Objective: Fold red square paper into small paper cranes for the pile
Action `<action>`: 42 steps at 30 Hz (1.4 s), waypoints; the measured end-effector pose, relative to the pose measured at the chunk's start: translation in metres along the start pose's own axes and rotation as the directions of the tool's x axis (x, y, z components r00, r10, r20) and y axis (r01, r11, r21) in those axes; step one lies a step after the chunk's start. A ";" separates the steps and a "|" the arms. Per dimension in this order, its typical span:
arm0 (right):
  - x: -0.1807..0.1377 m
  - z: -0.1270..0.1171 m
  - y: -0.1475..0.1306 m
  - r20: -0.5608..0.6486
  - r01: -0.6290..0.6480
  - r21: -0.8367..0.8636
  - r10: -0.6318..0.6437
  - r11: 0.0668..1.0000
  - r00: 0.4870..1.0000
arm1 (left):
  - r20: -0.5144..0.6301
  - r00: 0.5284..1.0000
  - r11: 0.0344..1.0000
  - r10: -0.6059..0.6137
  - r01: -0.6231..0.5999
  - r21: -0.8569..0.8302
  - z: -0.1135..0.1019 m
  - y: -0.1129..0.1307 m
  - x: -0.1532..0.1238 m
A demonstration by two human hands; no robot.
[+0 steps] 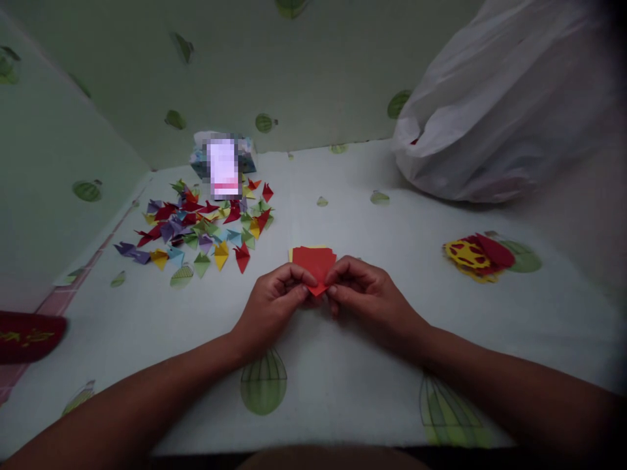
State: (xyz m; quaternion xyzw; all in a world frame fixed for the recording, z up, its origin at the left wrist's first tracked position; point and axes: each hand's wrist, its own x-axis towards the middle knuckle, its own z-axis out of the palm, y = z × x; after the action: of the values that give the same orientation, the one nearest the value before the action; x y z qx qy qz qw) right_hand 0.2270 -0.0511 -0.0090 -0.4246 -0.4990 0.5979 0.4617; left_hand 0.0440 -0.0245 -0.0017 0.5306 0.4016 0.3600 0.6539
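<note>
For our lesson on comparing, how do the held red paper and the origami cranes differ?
The left hand and right hand hold the red paper; the origami cranes lie on the tablecloth. The red paper shows only red; the origami cranes mix purple, green, yellow and others. Both show red and pointed tips.

No readable text; unclear yellow marks (42, 335) on a red object (29, 351)
</note>
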 end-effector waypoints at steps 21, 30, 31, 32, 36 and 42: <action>0.000 0.001 0.005 0.045 -0.086 0.070 0.083 0.994 0.996 | -0.020 0.990 0.977 0.138 -0.133 0.165 0.002 -0.001 -0.002; -0.005 0.004 0.001 -0.003 -0.051 -0.092 0.051 0.994 0.999 | 0.020 1.000 0.977 0.018 -0.022 0.210 0.000 0.000 -0.001; -0.005 0.004 0.001 -0.009 -0.056 -0.111 0.056 0.992 0.998 | 0.015 0.999 0.973 0.032 -0.035 0.227 0.000 0.000 -0.001; -0.006 0.005 0.001 -0.016 -0.061 -0.130 0.059 0.990 0.998 | 0.013 0.999 0.970 0.045 -0.047 0.240 0.000 0.000 -0.001; -0.006 0.005 0.002 -0.035 -0.053 -0.197 0.047 0.979 0.998 | 0.039 0.998 0.965 0.054 -0.062 0.257 -0.001 0.001 -0.002; -0.007 0.005 0.002 -0.083 -0.010 -0.290 -0.014 0.957 0.996 | 0.016 0.994 0.945 0.111 -0.111 0.306 -0.001 0.003 -0.003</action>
State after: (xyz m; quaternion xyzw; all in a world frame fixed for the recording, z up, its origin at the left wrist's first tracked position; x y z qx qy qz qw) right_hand 0.2233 -0.0596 -0.0096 -0.5121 -0.5616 0.4995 0.4158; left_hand 0.0424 -0.0261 0.0012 0.6471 0.4228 0.3300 0.5419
